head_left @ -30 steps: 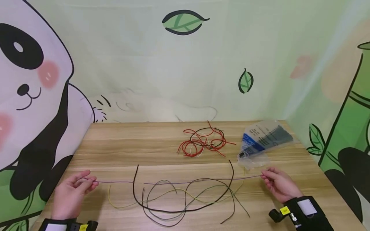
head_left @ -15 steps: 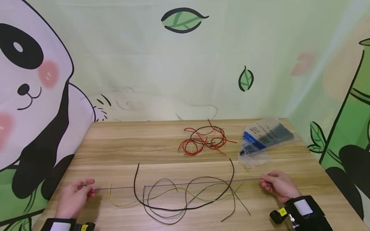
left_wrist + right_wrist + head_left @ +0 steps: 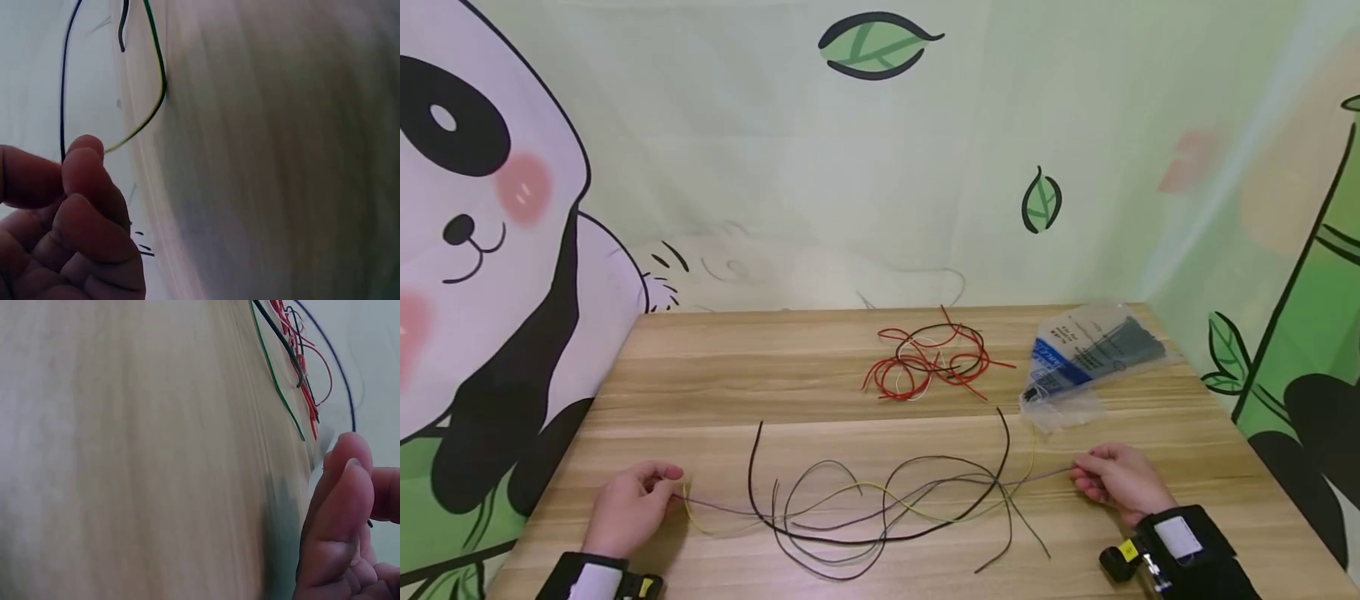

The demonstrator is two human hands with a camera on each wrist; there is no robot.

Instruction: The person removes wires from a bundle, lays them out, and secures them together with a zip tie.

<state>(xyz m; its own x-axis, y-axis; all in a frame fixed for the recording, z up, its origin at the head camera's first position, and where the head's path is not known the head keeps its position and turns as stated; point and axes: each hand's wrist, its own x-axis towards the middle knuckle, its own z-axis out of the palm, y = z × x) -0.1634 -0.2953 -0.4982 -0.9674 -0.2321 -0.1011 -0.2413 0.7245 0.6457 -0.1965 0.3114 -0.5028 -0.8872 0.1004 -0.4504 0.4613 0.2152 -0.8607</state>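
Observation:
A thin purple wire (image 3: 715,506) runs between my two hands across the table, sagging in a shallow bend over other wires. My left hand (image 3: 631,510) pinches its left end between thumb and finger; in the left wrist view the wire (image 3: 63,94) rises from those fingertips. At the right, my right hand (image 3: 1122,485) pinches the other end, and the wire (image 3: 342,369) curves up from the thumb in the right wrist view. Below it lie a thick black wire (image 3: 842,544) bent like a bowl, a yellow-green wire (image 3: 880,492) and several thin dark wires.
A tangle of red, black and white wires (image 3: 925,367) sits toward the table's back edge. Right of it lies a clear plastic bag (image 3: 1093,354) with a blue label and dark contents. A printed cloth backdrop (image 3: 760,150) stands behind the wooden table (image 3: 715,367).
My left hand has come nearer the body, then moved inward to the right. The purple wire, pulled straight before, now hangs slack. My right hand has barely moved.

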